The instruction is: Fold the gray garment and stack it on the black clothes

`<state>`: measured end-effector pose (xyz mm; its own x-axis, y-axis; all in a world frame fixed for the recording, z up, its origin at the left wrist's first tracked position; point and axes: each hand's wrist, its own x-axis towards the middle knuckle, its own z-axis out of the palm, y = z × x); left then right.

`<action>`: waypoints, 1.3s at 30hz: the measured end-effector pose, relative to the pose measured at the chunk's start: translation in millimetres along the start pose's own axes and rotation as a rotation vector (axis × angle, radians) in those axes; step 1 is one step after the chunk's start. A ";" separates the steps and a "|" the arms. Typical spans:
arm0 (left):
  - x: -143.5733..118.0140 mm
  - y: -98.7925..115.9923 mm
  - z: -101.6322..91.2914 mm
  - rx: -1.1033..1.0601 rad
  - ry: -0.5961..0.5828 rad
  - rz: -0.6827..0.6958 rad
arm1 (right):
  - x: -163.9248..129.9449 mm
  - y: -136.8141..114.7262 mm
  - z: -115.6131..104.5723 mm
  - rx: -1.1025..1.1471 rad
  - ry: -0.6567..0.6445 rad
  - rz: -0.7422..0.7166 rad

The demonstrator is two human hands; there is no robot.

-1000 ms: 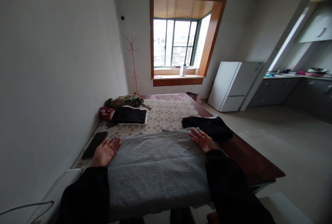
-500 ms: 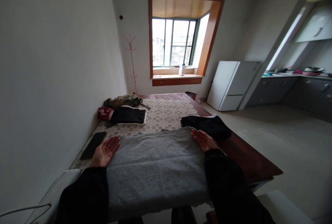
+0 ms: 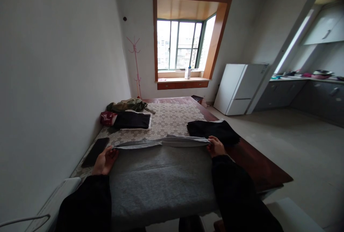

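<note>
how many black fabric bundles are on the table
2: the left bundle lies beside the shiny red packet; the right bundle lies just beyond the right hand. Others could be hidden beneath the grey cloth.

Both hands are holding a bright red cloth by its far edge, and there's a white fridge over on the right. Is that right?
Not quite: the head view shows that the cloth is grey, not bright red. The left hand and right hand do hold its far edge, and the white fridge is on the right.
</note>
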<state>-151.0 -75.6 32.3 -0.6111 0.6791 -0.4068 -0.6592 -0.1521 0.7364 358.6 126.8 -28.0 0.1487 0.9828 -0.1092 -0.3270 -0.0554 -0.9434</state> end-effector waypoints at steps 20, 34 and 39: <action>15.2 -23.4 -8.6 0.423 0.096 0.317 | -27.0 -6.2 17.1 -0.413 -0.043 -0.132; -0.2 -18.5 0.1 0.615 0.101 0.421 | -18.0 0.3 13.8 -0.393 -0.012 -0.150; -11.8 -12.1 8.1 0.364 0.141 0.381 | -27.8 -16.3 18.9 -0.249 0.148 -0.159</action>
<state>-132.2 -76.0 32.5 -0.8465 0.5177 -0.1243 -0.2001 -0.0932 0.9753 342.1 103.6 -3.7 0.3195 0.9474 0.0188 -0.0530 0.0376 -0.9979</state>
